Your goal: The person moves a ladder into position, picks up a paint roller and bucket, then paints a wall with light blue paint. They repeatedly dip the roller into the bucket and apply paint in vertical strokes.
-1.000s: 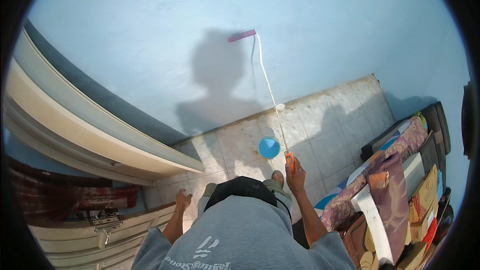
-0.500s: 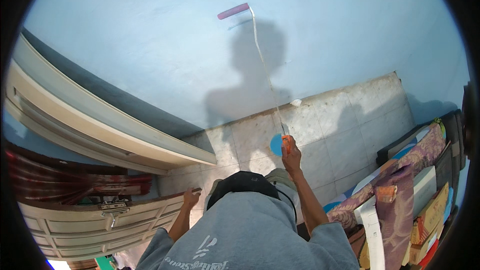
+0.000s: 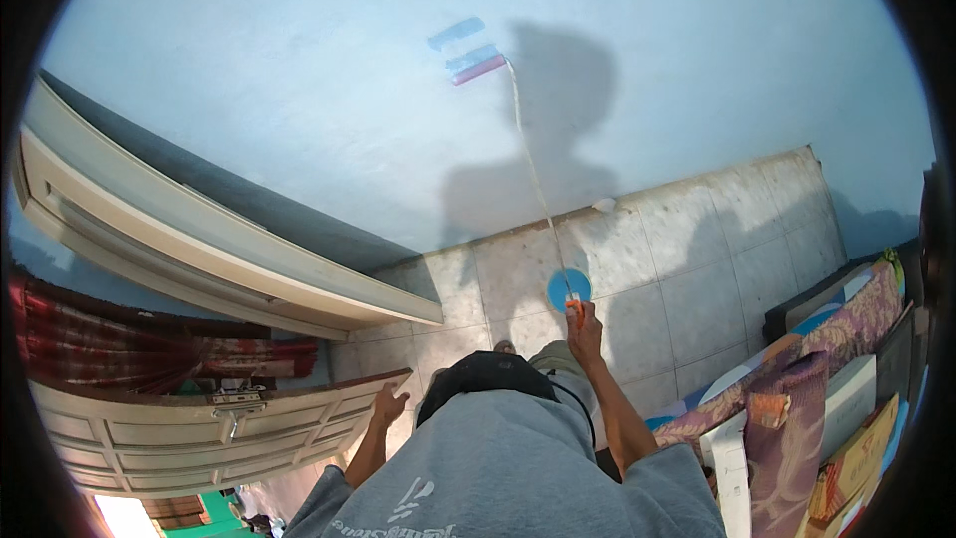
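Observation:
My right hand [image 3: 585, 335] is closed round the orange handle of a paint roller. The long pale rod of the roller runs forward to a purple roller sleeve [image 3: 479, 71] against the light blue wall [image 3: 329, 70]. Just above the sleeve, bluer bands of paint [image 3: 456, 35] mark the wall. On the floor past my right hand is a round blue container [image 3: 558, 291], partly hidden by the rod and hand. My left hand [image 3: 389, 405] holds nothing, its thumb apart from the fingers, beside the edge of a panelled door [image 3: 299, 426].
A tall cream door or cabinet panel [image 3: 229, 244] stands at the left, above a red curtain [image 3: 110, 339]. Pale floor tiles [image 3: 687, 269] meet the wall. Patterned purple cloth [image 3: 787, 438] and cardboard boxes [image 3: 851, 458] are piled at the right. A small white piece [image 3: 603, 205] lies by the wall's foot.
The roller sleeve has moved down the wall and slightly right, with fresh bluer bands now visible above it. My left hand has loosened from the door edge. The view has shifted slightly.

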Demonstrator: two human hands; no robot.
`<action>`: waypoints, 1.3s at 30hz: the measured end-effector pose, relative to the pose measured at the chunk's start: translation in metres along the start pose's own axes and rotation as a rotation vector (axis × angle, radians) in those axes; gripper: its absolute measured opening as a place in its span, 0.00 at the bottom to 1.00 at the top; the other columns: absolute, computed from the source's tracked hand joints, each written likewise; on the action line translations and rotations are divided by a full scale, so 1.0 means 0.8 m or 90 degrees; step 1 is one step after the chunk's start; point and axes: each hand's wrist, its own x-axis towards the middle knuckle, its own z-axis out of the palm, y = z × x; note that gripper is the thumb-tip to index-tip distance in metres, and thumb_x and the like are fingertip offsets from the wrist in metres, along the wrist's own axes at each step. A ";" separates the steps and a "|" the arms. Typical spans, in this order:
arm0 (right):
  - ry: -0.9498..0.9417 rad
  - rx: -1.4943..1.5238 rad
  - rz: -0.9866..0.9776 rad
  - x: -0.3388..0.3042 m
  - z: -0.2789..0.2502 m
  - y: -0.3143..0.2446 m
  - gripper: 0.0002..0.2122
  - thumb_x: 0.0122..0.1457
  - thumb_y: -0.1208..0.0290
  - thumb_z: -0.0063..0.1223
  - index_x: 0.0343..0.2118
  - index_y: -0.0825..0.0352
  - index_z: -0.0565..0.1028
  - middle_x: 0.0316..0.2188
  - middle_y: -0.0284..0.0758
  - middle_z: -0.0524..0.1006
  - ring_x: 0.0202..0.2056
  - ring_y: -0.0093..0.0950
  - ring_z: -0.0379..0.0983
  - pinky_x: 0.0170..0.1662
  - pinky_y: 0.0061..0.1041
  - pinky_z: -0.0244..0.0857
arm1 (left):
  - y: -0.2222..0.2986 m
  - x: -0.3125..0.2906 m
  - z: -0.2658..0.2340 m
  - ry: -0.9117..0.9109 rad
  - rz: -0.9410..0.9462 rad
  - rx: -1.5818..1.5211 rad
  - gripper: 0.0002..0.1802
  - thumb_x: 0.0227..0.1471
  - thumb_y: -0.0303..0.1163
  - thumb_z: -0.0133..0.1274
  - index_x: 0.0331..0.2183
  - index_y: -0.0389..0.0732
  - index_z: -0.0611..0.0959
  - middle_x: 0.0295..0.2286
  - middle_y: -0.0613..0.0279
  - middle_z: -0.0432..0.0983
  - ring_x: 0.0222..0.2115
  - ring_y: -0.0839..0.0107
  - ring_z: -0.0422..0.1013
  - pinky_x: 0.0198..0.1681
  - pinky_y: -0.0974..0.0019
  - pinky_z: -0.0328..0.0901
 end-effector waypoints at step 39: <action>-0.043 0.078 -0.035 0.048 0.007 -0.014 0.12 0.56 0.65 0.44 0.38 0.68 0.64 0.27 0.49 0.71 0.30 0.49 0.69 0.30 0.42 0.61 | 0.010 -0.050 0.027 0.005 -0.006 0.002 0.30 0.40 0.42 0.57 0.44 0.36 0.70 0.39 0.41 0.70 0.44 0.49 0.65 0.45 0.56 0.61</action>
